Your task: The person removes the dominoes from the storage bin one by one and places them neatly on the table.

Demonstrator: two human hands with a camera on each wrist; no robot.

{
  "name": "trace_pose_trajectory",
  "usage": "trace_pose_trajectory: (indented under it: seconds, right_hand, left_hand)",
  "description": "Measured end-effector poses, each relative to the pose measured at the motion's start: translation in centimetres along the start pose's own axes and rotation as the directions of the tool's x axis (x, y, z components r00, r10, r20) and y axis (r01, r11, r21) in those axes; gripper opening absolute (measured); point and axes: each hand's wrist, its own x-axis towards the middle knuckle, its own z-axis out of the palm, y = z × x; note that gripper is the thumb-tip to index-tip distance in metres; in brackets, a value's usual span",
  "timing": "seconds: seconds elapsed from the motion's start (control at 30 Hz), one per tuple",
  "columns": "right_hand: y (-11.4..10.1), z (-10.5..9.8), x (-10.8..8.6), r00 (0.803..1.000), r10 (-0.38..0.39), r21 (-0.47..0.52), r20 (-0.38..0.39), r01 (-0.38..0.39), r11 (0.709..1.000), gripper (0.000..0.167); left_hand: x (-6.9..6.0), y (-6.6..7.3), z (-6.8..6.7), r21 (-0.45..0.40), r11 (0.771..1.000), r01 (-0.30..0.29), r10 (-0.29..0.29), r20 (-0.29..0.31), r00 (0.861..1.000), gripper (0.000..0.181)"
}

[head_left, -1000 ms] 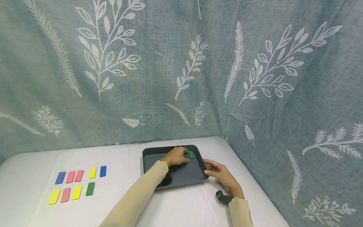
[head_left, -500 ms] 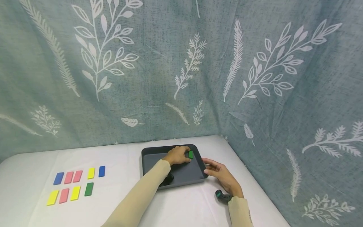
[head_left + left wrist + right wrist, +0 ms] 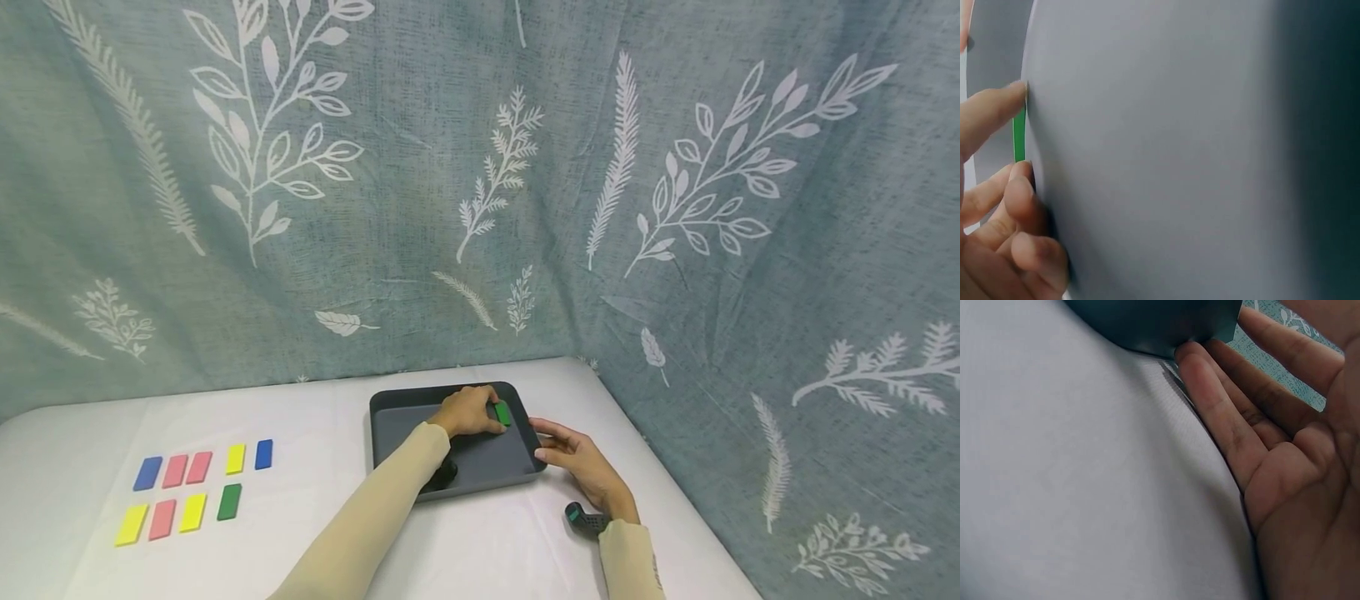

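A dark grey tray (image 3: 480, 454) lies on the white-covered table. Inside it, near the far right corner, my left hand (image 3: 468, 412) pinches a flat green block (image 3: 503, 413) between thumb and fingers. The left wrist view shows the green block (image 3: 1019, 136) edge-on, with the thumb at one end and a fingertip at the other. My right hand (image 3: 583, 462) touches the outside of the tray's right side, fingers nearly straight. In the right wrist view its fingertips meet the tray wall (image 3: 1166, 328).
Left of the tray lie two rows of flat blocks: blue (image 3: 147, 473), pink (image 3: 175, 472), yellow (image 3: 192, 512) and green (image 3: 229, 502). A patterned curtain (image 3: 420, 208) hangs behind the table and along its right. Dark wrist devices (image 3: 585, 518) are worn on both arms.
My left thumb and fingers have closed in on the green block, which has shifted slightly toward the near side of the tray. The right hand stays at the tray's side.
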Motion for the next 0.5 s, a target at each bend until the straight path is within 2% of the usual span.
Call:
trace_pose_trajectory:
  seconds: [0.13,0.2,0.33,0.5]
  right_hand:
    - [0.18,0.06,0.12,1.0,-0.004,-0.002,0.01,0.004,1.0,0.056]
    - [0.22,0.09,0.17,1.0,-0.003,-0.004,0.007,0.003,1.0,0.056]
    - [0.12,0.1,0.15,1.0,0.001,-0.003,-0.002,-0.001,1.0,0.057]
    - [-0.1,-0.07,-0.02,1.0,0.01,-0.005,-0.005,-0.01,1.0,0.058]
  left_hand:
    - [0.16,-0.15,0.28,0.031,1.0,0.003,-0.002,-0.02,1.0,0.055]
    - [0.17,-0.22,0.33,0.013,1.0,0.002,-0.001,-0.026,1.0,0.053]
    - [0.0,-0.27,0.17,-0.085,0.996,-0.02,0.018,-0.023,1.0,0.05]
    - [-0.24,-0.06,-0.25,-0.23,0.972,-0.04,0.04,-0.006,0.999,0.048]
